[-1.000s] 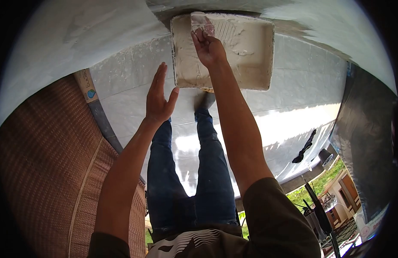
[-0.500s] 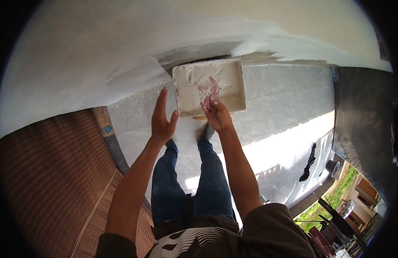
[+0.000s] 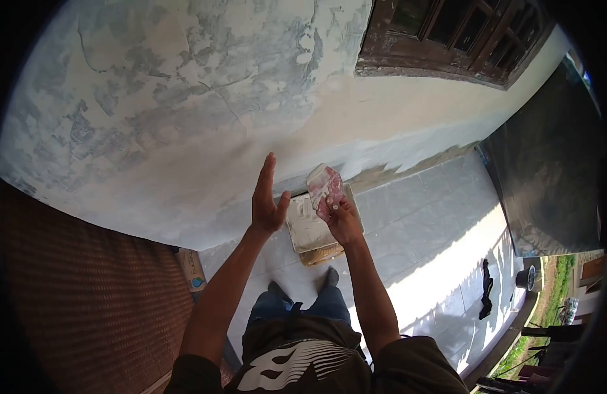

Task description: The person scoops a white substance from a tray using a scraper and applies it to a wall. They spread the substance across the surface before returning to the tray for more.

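Right hand [image 3: 345, 222] grips the smeared scraper [image 3: 326, 189]; left hand [image 3: 269, 209], open, clears the tray's [image 3: 307, 228] edge.

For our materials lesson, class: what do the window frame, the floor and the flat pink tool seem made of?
Window frame: probably wood, brown-painted or stained; panelled joinery, scuffed lower edge.
Floor: likely ceramic tile, smooth grey; straight joint lines.
Flat pink tool: perhaps plastic; colour suggests it, but pale smears hide the finish.
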`<action>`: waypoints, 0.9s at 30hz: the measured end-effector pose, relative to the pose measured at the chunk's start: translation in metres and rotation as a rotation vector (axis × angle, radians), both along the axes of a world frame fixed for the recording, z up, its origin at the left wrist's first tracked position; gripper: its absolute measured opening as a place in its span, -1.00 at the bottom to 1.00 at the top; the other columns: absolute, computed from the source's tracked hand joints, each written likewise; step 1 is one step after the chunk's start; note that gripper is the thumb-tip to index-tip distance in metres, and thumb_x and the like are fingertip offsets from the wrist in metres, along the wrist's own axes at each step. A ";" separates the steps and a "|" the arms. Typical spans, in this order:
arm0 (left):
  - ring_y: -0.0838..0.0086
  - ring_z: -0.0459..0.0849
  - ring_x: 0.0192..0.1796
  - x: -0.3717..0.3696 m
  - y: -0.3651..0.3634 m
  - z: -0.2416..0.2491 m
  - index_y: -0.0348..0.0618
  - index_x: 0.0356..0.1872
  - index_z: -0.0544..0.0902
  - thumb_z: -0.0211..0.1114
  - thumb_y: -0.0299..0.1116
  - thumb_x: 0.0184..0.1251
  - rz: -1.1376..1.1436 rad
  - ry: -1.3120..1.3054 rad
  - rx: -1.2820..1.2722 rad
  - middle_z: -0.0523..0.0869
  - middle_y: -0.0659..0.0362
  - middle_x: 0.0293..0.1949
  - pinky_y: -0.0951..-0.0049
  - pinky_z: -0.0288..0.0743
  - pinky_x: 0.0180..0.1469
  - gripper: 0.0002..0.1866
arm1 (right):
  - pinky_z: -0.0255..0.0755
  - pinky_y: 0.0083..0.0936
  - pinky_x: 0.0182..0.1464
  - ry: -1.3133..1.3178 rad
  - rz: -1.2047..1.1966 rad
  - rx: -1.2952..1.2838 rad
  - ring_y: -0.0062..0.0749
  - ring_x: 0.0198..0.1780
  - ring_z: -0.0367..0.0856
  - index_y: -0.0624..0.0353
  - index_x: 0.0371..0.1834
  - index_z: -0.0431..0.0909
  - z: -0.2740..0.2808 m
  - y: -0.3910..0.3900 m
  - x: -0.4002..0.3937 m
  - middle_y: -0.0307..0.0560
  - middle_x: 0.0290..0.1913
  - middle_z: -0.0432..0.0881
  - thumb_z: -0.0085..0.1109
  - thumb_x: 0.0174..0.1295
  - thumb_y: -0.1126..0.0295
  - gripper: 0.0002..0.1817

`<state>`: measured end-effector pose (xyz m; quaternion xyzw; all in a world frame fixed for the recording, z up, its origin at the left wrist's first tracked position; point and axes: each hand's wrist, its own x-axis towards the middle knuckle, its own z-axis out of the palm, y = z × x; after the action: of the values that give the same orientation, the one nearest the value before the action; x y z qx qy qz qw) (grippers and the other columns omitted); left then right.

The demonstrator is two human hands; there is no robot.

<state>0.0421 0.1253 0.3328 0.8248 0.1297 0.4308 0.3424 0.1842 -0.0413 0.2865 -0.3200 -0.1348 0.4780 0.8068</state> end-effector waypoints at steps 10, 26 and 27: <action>-0.02 0.13 0.64 -0.008 0.026 0.129 -0.39 0.56 0.14 0.07 -0.14 0.44 -0.096 -0.232 0.199 0.18 -0.20 0.59 0.08 0.01 0.62 -0.22 | 0.73 -0.45 -0.03 -0.140 -0.075 0.156 -0.46 -0.04 0.73 0.21 0.13 0.53 0.117 0.029 -0.024 -0.16 -0.01 0.70 0.21 0.42 0.47 -0.74; -0.03 0.13 0.63 0.024 0.059 0.255 -0.40 0.55 0.16 0.11 -0.12 0.42 -0.110 -0.384 0.449 0.18 -0.20 0.59 0.06 0.06 0.61 -0.21 | 0.77 -0.40 0.02 -0.282 -0.175 0.290 -0.44 -0.02 0.74 0.21 0.17 0.50 0.252 0.071 0.008 -0.12 0.01 0.68 0.13 0.44 0.55 -0.73; -0.03 0.13 0.63 0.029 0.060 0.263 -0.40 0.55 0.16 0.11 -0.12 0.42 -0.109 -0.390 0.461 0.18 -0.20 0.59 0.06 0.06 0.61 -0.21 | 0.77 -0.40 0.02 -0.291 -0.178 0.308 -0.43 -0.01 0.75 0.21 0.15 0.51 0.259 0.073 0.013 -0.12 0.01 0.69 0.13 0.43 0.56 -0.74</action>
<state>0.0710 0.1856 0.5953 0.7883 -0.0843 0.5799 0.1873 0.1971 0.0315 0.5458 -0.2692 -0.2922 0.3275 0.8572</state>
